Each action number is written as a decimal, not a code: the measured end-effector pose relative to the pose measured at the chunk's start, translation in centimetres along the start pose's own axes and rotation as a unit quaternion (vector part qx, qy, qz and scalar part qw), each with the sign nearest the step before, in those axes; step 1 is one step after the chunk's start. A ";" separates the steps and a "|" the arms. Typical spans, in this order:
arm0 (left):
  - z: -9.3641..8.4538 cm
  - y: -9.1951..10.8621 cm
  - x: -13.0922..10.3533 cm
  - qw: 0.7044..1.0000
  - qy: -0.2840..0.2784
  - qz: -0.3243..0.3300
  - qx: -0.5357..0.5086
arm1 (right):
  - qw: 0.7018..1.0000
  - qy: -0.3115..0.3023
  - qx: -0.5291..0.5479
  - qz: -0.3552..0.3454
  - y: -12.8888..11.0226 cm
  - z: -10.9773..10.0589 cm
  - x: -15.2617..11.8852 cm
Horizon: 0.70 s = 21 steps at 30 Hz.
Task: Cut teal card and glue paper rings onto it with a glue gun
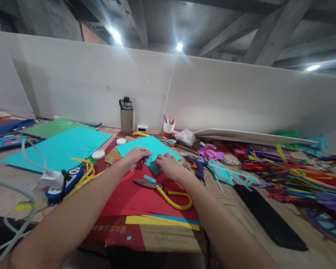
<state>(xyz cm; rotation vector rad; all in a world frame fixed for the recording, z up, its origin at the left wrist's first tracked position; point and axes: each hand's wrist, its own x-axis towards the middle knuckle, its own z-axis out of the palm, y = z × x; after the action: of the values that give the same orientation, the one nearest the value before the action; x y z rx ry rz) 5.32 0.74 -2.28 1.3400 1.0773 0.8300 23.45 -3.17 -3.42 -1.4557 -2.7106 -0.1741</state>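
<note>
My left hand [140, 155] is closed in a pinch over the work area; what sits between its fingertips is too small to make out. Close by on the right, my right hand [168, 164] has its fingers bent down on a small turquoise paper piece [154, 169], which it partly hides. Behind both hands lies a larger turquoise sheet [148, 144]. Scissors [172, 198] with yellow handles rest on red paper [123, 200], just nearer than my hands. A narrow turquoise strip [149, 178] lies beside their blades.
A blue glue gun [201, 168] and a long black case [268, 216] lie to the right, near piled colourful pipe cleaners [291, 175]. Left are a big turquoise sheet [64, 145], a white plug [53, 179] and cables. A bottle [126, 117] and pen cup [168, 129] stand behind.
</note>
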 end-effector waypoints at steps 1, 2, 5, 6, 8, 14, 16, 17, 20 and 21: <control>0.0 -0.1 0.0 1.000 -0.003 0.002 -0.002 | 1.000 0.003 0.003 0.000 0.0 -0.1 -0.1; 0.0 -0.2 0.1 1.000 -0.005 0.005 -0.007 | 1.000 0.007 0.007 -0.001 -0.1 -0.3 -0.1; 0.0 -0.3 0.1 1.000 -0.011 0.011 -0.024 | 0.999 0.019 0.025 0.002 0.1 -0.6 -0.2; -0.1 -0.3 0.0 0.999 -0.012 0.012 -0.028 | 0.999 0.022 0.033 0.004 0.3 -0.7 -0.2; -0.1 -0.3 0.0 0.999 -0.022 0.010 -0.035 | 0.998 0.030 0.053 0.012 0.6 -0.8 -0.3; 0.0 -0.2 -0.2 0.994 -0.085 -0.043 -0.054 | 0.988 0.081 0.114 0.067 1.1 -2.0 -1.3; 0.2 -0.2 -0.3 0.994 -0.085 -0.045 -0.046 | 0.981 0.117 0.120 0.095 1.0 -2.4 -1.6; 0.4 -0.1 -0.3 0.994 -0.086 -0.044 -0.048 | 0.976 0.144 0.123 0.110 0.9 -2.6 -1.8; 0.7 0.2 -0.6 0.993 -0.089 -0.035 -0.072 | 0.954 0.234 0.137 0.130 0.9 -2.5 -1.9; 0.8 0.3 -0.7 0.992 -0.091 -0.034 -0.081 | 0.948 0.256 0.141 0.129 0.9 -2.4 -1.9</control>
<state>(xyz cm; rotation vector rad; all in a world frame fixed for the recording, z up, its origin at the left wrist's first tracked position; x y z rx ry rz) 5.90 -0.18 -1.95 1.2109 0.8878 0.7142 25.23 -4.62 -1.14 -1.4199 -2.0231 -0.1223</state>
